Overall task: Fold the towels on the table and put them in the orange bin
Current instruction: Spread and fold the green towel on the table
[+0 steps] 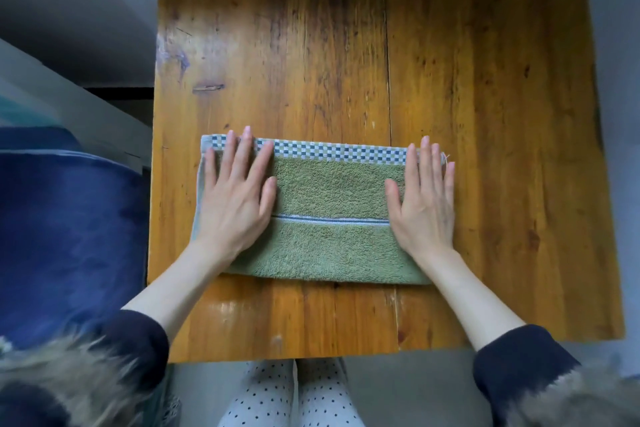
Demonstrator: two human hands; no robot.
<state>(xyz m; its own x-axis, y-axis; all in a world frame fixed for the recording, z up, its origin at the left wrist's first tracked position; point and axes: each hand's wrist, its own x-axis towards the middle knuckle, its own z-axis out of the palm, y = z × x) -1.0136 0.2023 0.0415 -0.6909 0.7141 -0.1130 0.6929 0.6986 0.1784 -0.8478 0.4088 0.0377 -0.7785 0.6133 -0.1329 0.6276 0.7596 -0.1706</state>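
A green towel point(329, 243) with a blue-and-white checked border along its far edge lies folded flat on the wooden table point(485, 80), near the front. My left hand point(235, 194) lies flat on the towel's left end, fingers straight and spread. My right hand point(424, 198) lies flat on its right end in the same way, fingertips reaching the checked border. No orange bin is in view.
A dark blue cushioned seat point(69, 225) stands close against the table's left side. Grey floor point(616, 45) shows to the right of the table. My legs in dotted trousers point(294, 399) are below the table's front edge.
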